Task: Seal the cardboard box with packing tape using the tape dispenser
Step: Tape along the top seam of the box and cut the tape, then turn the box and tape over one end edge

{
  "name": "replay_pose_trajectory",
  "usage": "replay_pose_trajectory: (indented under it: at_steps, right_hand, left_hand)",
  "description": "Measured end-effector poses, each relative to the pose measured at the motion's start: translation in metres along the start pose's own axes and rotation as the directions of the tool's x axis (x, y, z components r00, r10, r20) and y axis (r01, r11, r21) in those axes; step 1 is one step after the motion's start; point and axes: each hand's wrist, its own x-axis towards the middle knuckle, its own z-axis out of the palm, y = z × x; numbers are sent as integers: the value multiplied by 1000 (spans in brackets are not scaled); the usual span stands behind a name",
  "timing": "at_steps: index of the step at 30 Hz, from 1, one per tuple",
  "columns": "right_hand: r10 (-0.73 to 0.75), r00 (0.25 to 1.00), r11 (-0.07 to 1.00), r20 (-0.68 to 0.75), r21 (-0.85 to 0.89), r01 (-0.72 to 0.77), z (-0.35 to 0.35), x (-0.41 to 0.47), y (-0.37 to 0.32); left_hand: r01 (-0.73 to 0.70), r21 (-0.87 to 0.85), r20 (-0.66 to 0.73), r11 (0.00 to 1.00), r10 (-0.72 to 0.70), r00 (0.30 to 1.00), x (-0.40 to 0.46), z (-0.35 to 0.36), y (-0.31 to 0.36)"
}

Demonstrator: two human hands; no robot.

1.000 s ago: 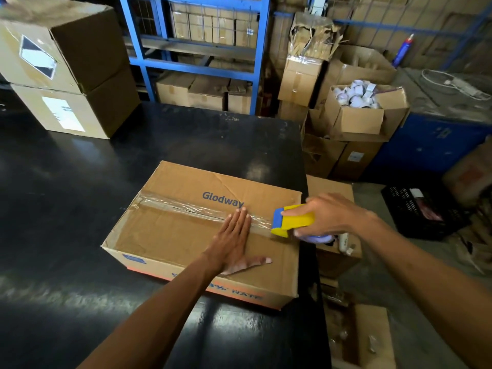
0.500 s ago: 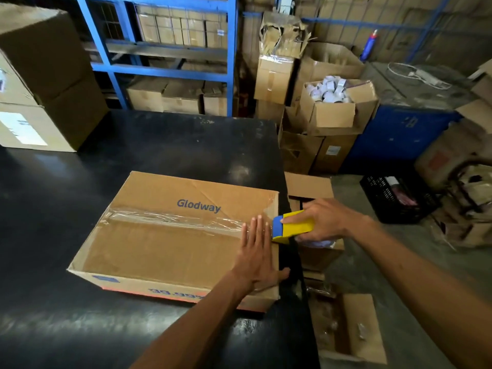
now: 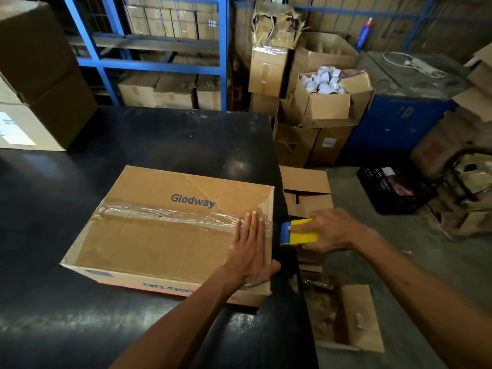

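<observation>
A brown cardboard box printed "Glodway" lies on the black table, its right end at the table's right edge. A strip of clear packing tape runs along its centre seam from the left edge to the right edge. My left hand lies flat, fingers together, on the box top at its right end, fingertips on the tape. My right hand grips the yellow and blue tape dispenser just past the box's right edge, over the gap beside the table.
Stacked cartons stand on the table's far left. A blue rack with boxes is behind the table. To the right are open cartons, one holding tape rolls, a black crate, and open boxes on the floor below my right arm.
The dispenser has travelled right along the seam and off the box's right edge. My left hand slid right along the tape to the box's right end.
</observation>
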Motion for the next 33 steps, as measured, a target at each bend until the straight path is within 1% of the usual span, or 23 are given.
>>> replay_pose_trajectory:
  at_steps: [3, 5, 7, 9, 11, 12, 13, 14, 16, 18, 19, 20, 21, 22, 23, 24, 25, 26, 27, 28, 30, 31, 33]
  right_hand:
    - [-14, 998, 1000, -55, 18, 15, 18, 16, -16]
    - [-15, 996, 1000, -85, -17, 13, 18, 18, -17]
    - [-26, 993, 997, -111, -68, 19, 13, 17, -23]
    - [-31, 990, 993, -141, -113, 15, 15, 17, -34]
    - [-20, 991, 998, -135, -68, 11, 21, 15, -48]
    - [-6, 991, 999, -132, -38, 1, 26, 15, -52]
    - [15, 991, 1000, -135, -14, -17, 29, 14, -54]
    - [42, 990, 999, -137, 2, -42, 32, 13, -53]
    - [105, 983, 994, -148, 25, -102, 33, 10, -43]
    - [185, 968, 983, -168, 33, -183, 34, 8, -29]
    - [235, 955, 972, -182, 57, -229, 31, 5, -23]
    - [292, 936, 955, -198, 117, -273, 29, 4, -17]
    - [353, 907, 927, -229, 217, -306, 25, 1, -15]
    - [421, 870, 877, -256, 359, -319, 21, -1, -15]
    - [485, 829, 800, -279, 524, -292, 17, -2, -17]
    - [541, 791, 693, -284, 684, -228, 11, -3, -21]
    - [586, 761, 571, -279, 808, -144, 4, -3, -27]
    - [618, 741, 454, -262, 889, -64, -3, -3, -36]
    - [636, 731, 358, -247, 934, 4, -12, -2, -47]
    - [646, 726, 286, -236, 957, 57, -21, -2, -60]
    - [651, 723, 190, -229, 972, 137, -38, 0, -88]
    - [644, 729, 148, -231, 973, 178, -44, 0, -104]
    - [617, 752, 77, -230, 969, 233, -52, 1, -133]
  left_hand:
    - [-13, 20, 0, 1000, 13, 1000, 0, 1, -1]
    - [-13, 29, -4, 1000, 13, 1000, 2, 0, 0]
    - [-13, -4, 14, 1000, 13, 1000, 1, -2, 0]
    - [7, -84, -6, 996, -8, 1000, 1, -6, 1]
    - [73, -194, -94, 978, -93, 991, 6, -11, 6]
    - [120, -215, -152, 969, -155, 976, 11, -13, 9]
    - [178, -214, -182, 960, -218, 959, 17, -15, 11]
    - [242, -208, -174, 948, -279, 944, 23, -16, 14]
    - [351, -171, -88, 921, -369, 925, 32, -15, 17]
    - [378, -131, -45, 916, -387, 921, 36, -13, 16]
    - [372, -127, -30, 919, -379, 925, 36, -12, 15]
    - [359, -135, -19, 923, -365, 931, 34, -12, 13]
    - [336, -145, -13, 931, -342, 940, 33, -11, 9]
    - [302, -148, -11, 942, -307, 952, 30, -10, 4]
    - [260, -140, -8, 955, -264, 964, 25, -10, -2]
    - [211, -118, -6, 970, -214, 977, 18, -10, -9]
    - [156, -90, -1, 984, -156, 988, 10, -11, -18]
    - [92, -64, 11, 994, -92, 996, 0, -13, -27]
    - [20, -42, 32, 999, -19, 999, -10, -15, -37]
    - [-59, -19, 59, 998, 60, 996, -20, -17, -48]
    - [-203, 20, 105, 979, 199, 974, -41, -20, -69]
    - [-243, 26, 118, 970, 239, 964, -52, -20, -78]
    - [-261, 33, 147, 965, 253, 956, -75, -20, -92]
